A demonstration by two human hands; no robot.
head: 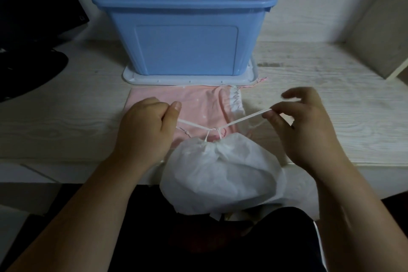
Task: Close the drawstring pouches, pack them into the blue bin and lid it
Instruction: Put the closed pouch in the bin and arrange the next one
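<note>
A white drawstring pouch (220, 174) lies at the table's front edge, its mouth gathered tight toward the bin. My left hand (145, 130) grips one end of its white cord (192, 125), and my right hand (302, 126) pinches the other end, so the cord runs taut out to both sides. Behind the white pouch a pink pouch (194, 104) lies flat on the table. The blue bin (183, 26) stands open at the back, sitting on its pale lid (132, 76).
A dark monitor (33, 2) and its black base (28, 70) occupy the left of the white wooden table (331, 95). A grey board (382, 35) leans at the right. The table's front edge runs just under the pouch.
</note>
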